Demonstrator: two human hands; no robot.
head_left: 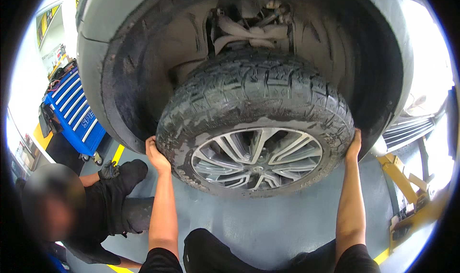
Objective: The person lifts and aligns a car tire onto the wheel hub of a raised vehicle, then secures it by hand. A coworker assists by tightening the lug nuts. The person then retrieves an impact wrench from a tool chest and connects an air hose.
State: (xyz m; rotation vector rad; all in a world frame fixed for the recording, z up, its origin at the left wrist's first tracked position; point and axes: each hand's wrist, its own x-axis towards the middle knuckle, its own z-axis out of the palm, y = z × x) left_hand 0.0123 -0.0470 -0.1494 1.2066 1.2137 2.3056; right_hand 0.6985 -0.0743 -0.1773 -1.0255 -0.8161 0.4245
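The grey floor (239, 218) is shining softly, and yellow lines (118, 155) are marking it at the left and lower right. A blue drawer cabinet (76, 111) is standing on castors (98, 159) near a white wall (28, 57). At the right, a yellow metal structure (400, 183) is standing, and strong white light (426, 38) is glaring.

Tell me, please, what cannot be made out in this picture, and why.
All in the head view:
Back of the wheel, and whether it is attached: hidden by its tyre.
Some fingers of the left hand and right hand: behind the tyre.
Co-worker: head blurred.
Yellow metal structure: cut off by the dark fisheye rim.
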